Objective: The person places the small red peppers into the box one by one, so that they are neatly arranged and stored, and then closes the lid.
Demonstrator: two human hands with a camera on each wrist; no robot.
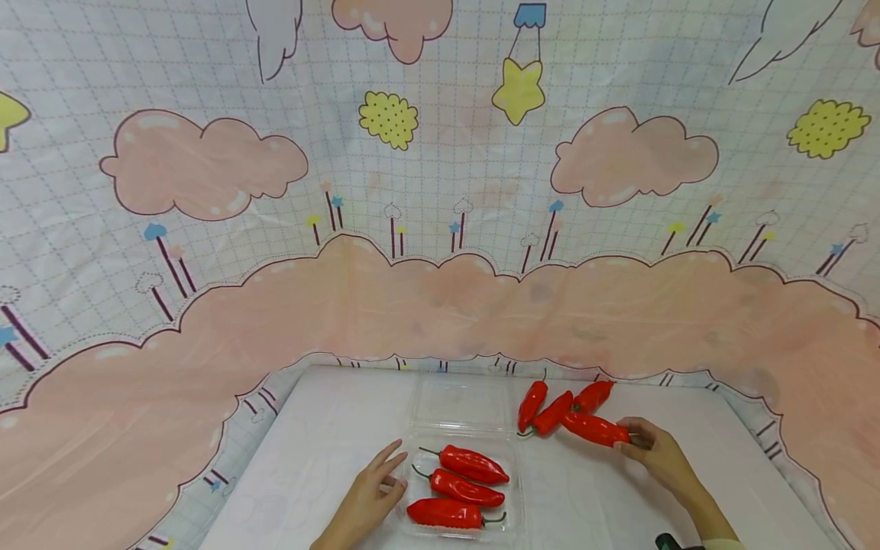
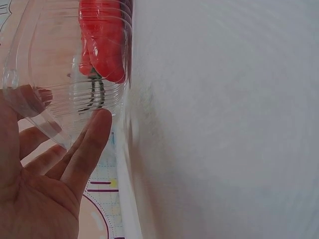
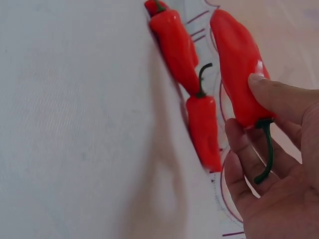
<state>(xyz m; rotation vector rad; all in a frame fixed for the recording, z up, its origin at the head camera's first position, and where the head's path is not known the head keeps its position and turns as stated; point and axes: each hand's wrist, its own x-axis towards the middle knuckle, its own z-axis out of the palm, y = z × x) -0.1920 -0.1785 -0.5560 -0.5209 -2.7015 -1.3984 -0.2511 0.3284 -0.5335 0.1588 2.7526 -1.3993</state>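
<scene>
In the head view, my right hand (image 1: 656, 451) pinches a red pepper (image 1: 594, 428) near its stem end, thumb on one side and fingers on the other. The right wrist view shows this pepper (image 3: 240, 69) raised off the table, its green stem (image 3: 267, 154) hanging towards the palm. My left hand (image 1: 371, 493) rests at the left side of a clear plastic container (image 1: 519, 489), fingers extended. Up close in the left wrist view, those fingers (image 2: 89, 149) lie along the ribbed container wall (image 2: 65, 99). Three red peppers (image 1: 467, 487) lie side by side inside the container.
Three more red peppers (image 1: 552, 415) lie on the white table (image 1: 330, 428) at the back, right of the container's opened lid (image 1: 467, 402). Behind the table hangs a patterned cloth (image 1: 440, 305). A dark object (image 1: 667, 541) shows by the right wrist.
</scene>
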